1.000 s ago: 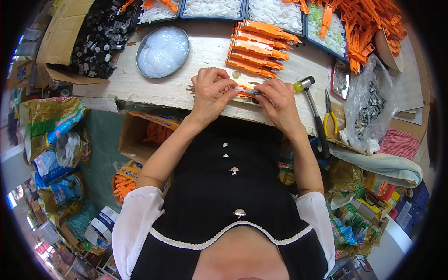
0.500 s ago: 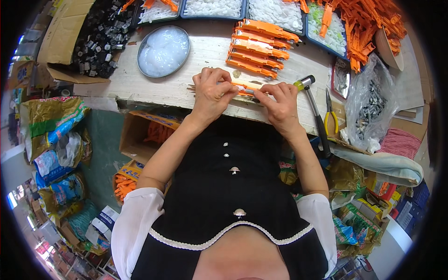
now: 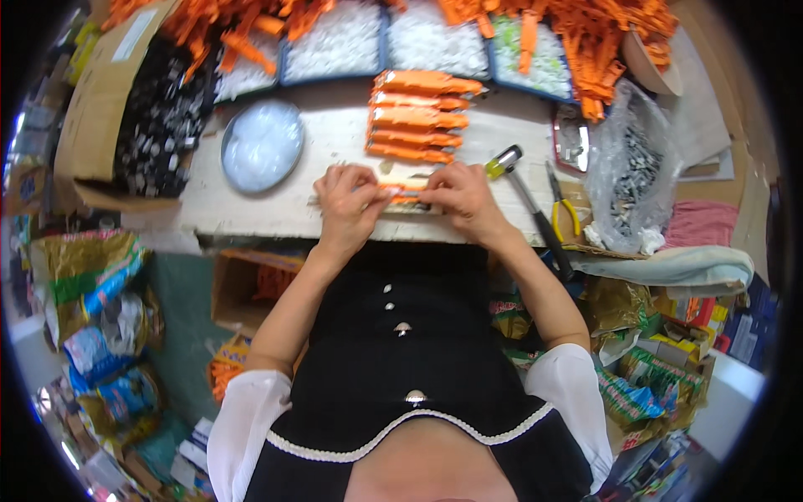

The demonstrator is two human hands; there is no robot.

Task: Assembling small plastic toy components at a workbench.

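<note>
At the near edge of the whitish workbench [image 3: 335,109], a long narrow orange plastic piece [image 3: 405,192] with a light strip along it lies between my hands. My left hand [image 3: 347,209] pinches its left end. The fingertips of my right hand [image 3: 468,201] close on its right end; they partly cover it. Just beyond, a row of similar orange pieces [image 3: 416,118] lies side by side, some with metal at their right ends. Right of my right hand is a hammer [image 3: 533,205] with a yellowish head end and black grip. Yellow-handled pliers [image 3: 565,209] lie beside it.
A round dish of translucent whitish stuff [image 3: 262,146] stands at left, beside a carton of small black and metal parts [image 3: 159,125]. Trays of white bits [image 3: 335,46] line the back under orange pieces. At right are a clear bag of small parts [image 3: 631,176] and a folded cloth [image 3: 669,266].
The view has shifted, so the bench things sit farther left and more of the back shows. Both hands still hold the orange piece at its ends, with fingers slightly rearranged.
</note>
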